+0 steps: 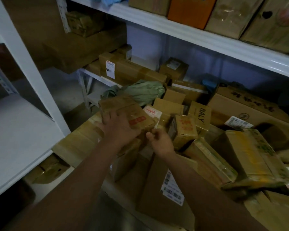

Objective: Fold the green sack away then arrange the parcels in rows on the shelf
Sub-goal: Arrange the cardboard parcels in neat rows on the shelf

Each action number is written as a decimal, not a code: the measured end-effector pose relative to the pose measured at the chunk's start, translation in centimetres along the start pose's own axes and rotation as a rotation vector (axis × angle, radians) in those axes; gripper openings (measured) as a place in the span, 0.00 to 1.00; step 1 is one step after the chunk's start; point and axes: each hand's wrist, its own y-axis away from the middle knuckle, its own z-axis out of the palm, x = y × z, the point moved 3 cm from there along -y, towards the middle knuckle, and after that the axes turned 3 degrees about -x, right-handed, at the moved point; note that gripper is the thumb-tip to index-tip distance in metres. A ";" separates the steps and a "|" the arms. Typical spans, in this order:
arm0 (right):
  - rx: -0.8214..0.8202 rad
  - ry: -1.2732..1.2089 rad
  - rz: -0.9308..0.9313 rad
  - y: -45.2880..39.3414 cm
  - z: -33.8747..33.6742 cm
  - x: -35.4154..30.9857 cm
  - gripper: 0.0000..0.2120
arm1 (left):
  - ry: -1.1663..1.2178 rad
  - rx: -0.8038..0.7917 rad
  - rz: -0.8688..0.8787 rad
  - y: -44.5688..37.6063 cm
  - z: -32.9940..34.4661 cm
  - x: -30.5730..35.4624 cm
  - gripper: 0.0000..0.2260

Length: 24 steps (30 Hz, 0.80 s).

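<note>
Cardboard fills most of the view — a heap of brown parcels [207, 147] lying at all angles on the lower white shelf [93, 75] and in front of it. The left hand [118, 129] lies spread over the near end of a taped brown box [127, 112] with a red stamp on its top, fingers straight along the left side and palm pressing down on it; the box sits tilted on top of the pile. The right hand [160, 140] hovers just beside the box's near right corner, its fingers loosely curled with thumb and forefinger close together; whether it pinches anything I cannot tell.

Just behind that box, the green sack [142, 92] lies crumpled among the parcels — not folded, resting against a long carton with a white label [110, 69]. To the right stands a small box printed NALY [201, 115]. On the upper shelf [207, 39] an orange box [190, 10] stands in a row between brown cartons.
</note>
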 end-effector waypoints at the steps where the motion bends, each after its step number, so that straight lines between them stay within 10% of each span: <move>1: 0.098 0.091 0.023 -0.2 -1.3 1.1 0.20 | -0.021 0.063 0.032 0.0 -0.2 1.2 0.40; 5: 0.413 0.448 0.337 0.8 -8.8 6.8 0.30 | -0.033 0.149 0.258 0.4 0.5 6.0 0.28; 8: 0.253 0.459 0.623 2.3 -12.2 11.9 0.39 | 0.036 0.101 0.409 1.0 2.6 8.9 0.26; 16: 0.086 0.291 0.361 5.2 -12.3 14.0 0.29 | 0.027 -0.156 0.459 3.5 8.5 15.5 0.25; 20: 0.376 0.109 0.232 8.2 -16.2 15.3 0.15 | 0.039 -0.238 0.529 5.2 10.8 19.1 0.25; 24: 0.582 0.297 0.639 11.8 -21.5 19.8 0.23 | 0.050 -0.304 0.580 7.3 13.3 22.6 0.23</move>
